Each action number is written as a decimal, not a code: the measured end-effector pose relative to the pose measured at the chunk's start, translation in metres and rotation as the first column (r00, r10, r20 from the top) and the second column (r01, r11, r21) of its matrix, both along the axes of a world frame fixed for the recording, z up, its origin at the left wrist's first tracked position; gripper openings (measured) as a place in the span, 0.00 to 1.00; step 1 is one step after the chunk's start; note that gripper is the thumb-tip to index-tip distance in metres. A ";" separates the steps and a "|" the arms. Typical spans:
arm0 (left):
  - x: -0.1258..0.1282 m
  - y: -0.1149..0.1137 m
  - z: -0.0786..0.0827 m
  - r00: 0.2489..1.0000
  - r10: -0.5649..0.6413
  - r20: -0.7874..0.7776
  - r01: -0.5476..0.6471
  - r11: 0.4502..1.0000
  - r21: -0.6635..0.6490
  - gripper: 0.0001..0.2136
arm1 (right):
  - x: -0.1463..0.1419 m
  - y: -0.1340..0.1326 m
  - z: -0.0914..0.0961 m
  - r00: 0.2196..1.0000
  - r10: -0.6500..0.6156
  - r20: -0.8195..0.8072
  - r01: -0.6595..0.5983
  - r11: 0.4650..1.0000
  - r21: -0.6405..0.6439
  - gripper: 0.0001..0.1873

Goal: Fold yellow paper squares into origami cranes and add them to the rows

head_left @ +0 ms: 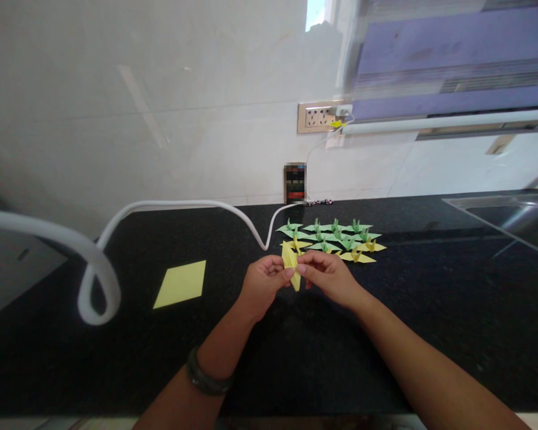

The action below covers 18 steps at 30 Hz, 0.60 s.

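Between my two hands, above the black counter, is a piece of folded yellow origami paper (290, 257), long and pointed at both ends. My left hand (265, 283) pinches its left side with thumb and fingers. From the right, my right hand (327, 276) pinches the same paper near its middle. Just beyond my hands stand rows of folded paper cranes, green ones (336, 228) at the back and yellow ones (357, 257) nearer me. A flat sheet of yellow paper (182, 283) lies to the left of my left hand.
A thick white flexible tube (183, 204) loops across the left of the black counter (116, 370). Against the tiled wall leans a phone (295, 184) with a blurred screen. Its cable runs toward a wall socket (318, 117). A sink edge (497, 224) is at the right.
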<state>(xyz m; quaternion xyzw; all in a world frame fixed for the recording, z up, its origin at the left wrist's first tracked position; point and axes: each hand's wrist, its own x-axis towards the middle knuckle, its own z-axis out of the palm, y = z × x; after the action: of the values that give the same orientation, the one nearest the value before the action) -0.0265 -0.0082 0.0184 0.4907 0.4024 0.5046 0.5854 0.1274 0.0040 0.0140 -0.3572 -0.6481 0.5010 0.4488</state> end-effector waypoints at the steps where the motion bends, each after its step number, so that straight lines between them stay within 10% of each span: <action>1: 0.000 0.000 0.000 1.000 0.013 -0.004 -0.013 1.000 0.000 0.10 | 0.000 0.000 0.000 1.000 -0.001 -0.002 0.001 1.000 -0.006 0.11; 18: 0.000 0.000 -0.003 0.994 0.061 -0.086 -0.058 0.997 0.043 0.09 | -0.003 -0.004 0.001 0.999 -0.025 0.043 0.023 0.999 0.040 0.10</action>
<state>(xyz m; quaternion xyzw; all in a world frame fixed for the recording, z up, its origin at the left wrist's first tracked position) -0.0270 -0.0081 0.0151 0.5120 0.4318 0.5080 0.5417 0.1247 -0.0002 0.0154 -0.3669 -0.6630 0.4748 0.4477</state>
